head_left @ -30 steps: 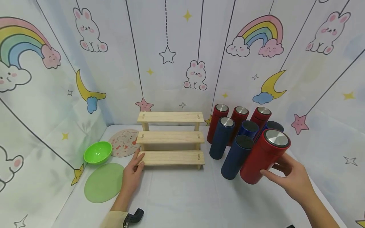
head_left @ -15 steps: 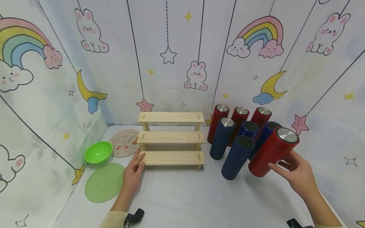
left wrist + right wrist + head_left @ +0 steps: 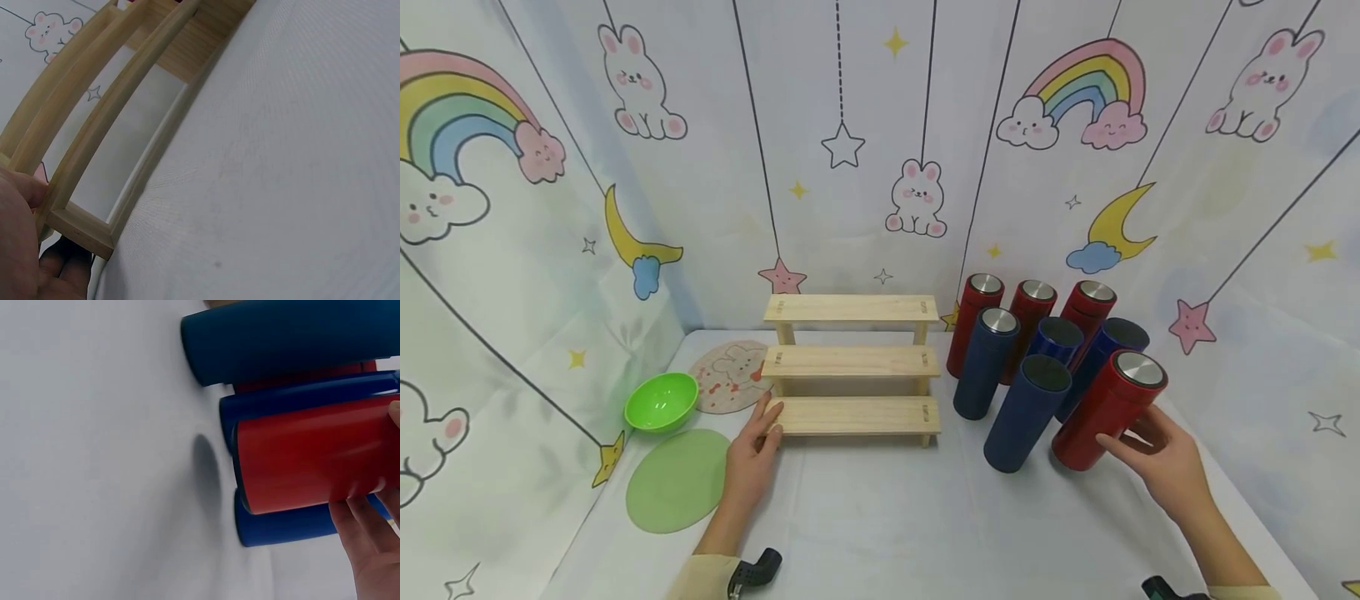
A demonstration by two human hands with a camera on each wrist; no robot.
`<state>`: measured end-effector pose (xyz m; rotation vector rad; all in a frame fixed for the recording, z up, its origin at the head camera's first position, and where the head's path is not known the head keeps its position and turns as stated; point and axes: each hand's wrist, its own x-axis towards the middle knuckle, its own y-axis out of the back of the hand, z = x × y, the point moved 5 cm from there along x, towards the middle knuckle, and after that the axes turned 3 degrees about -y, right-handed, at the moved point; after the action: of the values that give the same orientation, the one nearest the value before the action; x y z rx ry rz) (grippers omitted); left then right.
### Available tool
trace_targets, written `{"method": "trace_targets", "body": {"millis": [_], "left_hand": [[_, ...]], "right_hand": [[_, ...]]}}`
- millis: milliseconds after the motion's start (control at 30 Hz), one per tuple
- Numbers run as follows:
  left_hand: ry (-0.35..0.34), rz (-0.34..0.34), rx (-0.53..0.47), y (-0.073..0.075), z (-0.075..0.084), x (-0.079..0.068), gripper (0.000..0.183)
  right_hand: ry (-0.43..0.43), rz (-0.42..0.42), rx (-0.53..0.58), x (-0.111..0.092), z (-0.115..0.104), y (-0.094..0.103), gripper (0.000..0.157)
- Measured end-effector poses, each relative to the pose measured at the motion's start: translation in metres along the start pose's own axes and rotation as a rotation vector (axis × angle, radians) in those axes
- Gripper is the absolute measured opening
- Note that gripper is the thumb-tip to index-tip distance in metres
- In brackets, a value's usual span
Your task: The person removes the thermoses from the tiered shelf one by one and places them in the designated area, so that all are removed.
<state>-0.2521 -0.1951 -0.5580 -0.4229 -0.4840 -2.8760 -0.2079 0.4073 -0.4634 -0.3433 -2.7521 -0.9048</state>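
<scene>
On the right, my right hand (image 3: pixel 1165 467) grips a red thermos flask (image 3: pixel 1105 412) with a steel-topped lid, thumb on the near side and fingers round the far side. In the right wrist view the red flask's base (image 3: pixel 244 469) hangs apart from its shadow on the cloth. It stands close beside the blue flasks, slightly tilted. My left hand (image 3: pixel 751 454) holds the left end of the lowest step of a three-tier wooden display stand (image 3: pixel 850 415). The left wrist view shows the thumb and fingers around that end of the stand (image 3: pixel 87 228).
Several red and blue flasks stand grouped right of the stand, among them a dark-blue one (image 3: pixel 1027 414) in front. At left are a green bowl (image 3: pixel 661 402), a green round mat (image 3: pixel 676 482) and a rabbit-patterned mat (image 3: pixel 730 375). A printed curtain (image 3: pixel 865 100) hangs behind.
The red flask first went right and slightly up, then came back left and lower, beside the blue flasks, more upright. The left hand and stand have not moved.
</scene>
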Motion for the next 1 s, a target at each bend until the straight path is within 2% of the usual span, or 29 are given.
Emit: {"method": "trace_targets", "body": {"millis": [167, 400, 1000], "left_hand": [[-0.010, -0.010, -0.021, 0.000, 0.000, 0.001, 0.040], [-0.016, -0.002, 0.006, -0.001, -0.002, 0.000, 0.040], [-0.034, -0.008, -0.034, 0.001, 0.003, 0.000, 0.040]], "right_hand": [[0.000, -0.006, 0.009, 0.000, 0.009, -0.006, 0.073], [-0.013, -0.009, 0.014, -0.002, 0.013, -0.012, 0.072], [-0.025, -0.031, 0.031, -0.006, 0.011, -0.019, 0.073]]}}
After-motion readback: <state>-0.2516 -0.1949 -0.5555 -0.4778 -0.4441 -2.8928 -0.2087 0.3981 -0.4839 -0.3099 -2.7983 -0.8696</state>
